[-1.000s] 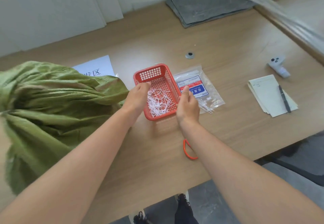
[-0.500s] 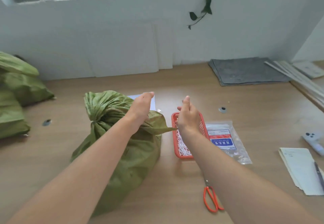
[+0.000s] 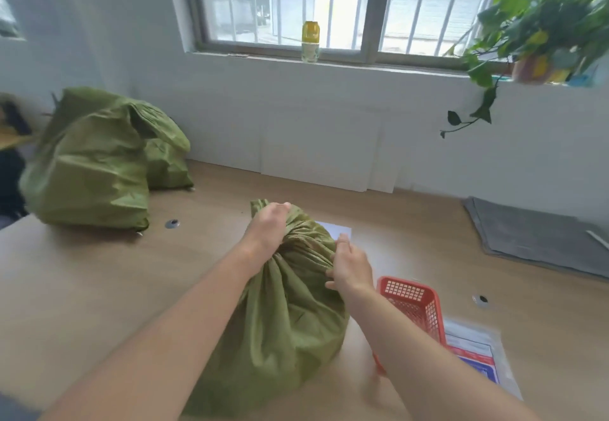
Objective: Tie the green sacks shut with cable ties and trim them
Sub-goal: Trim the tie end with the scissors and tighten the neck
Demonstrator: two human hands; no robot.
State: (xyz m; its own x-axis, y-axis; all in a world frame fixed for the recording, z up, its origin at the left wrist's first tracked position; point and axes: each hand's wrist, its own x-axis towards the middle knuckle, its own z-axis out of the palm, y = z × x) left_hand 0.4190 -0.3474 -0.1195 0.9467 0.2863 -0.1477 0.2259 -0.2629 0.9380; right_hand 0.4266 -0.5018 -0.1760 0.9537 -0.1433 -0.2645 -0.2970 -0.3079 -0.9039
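Note:
A filled green sack (image 3: 280, 321) stands on the wooden table (image 3: 99, 289) right in front of me. My left hand (image 3: 268, 226) grips the gathered neck of the sack from the left. My right hand (image 3: 349, 270) pinches the sack's folds on the right side, just below the neck. To the right of the sack stands a red plastic basket (image 3: 415, 302), partly behind my right forearm. A clear bag of cable ties (image 3: 478, 354) lies to the right of the basket. No cable tie shows in either hand.
Two more green sacks (image 3: 95, 163) lie piled at the table's far left. A white sheet (image 3: 336, 230) lies behind the sack and a grey mat (image 3: 534, 236) at the far right. A bottle (image 3: 310, 41) and a plant (image 3: 540, 25) sit on the window sill.
Both hands left the red basket and went to the green sack, which now stands in front of me. My left hand has closed round its neck; the view has tilted up.

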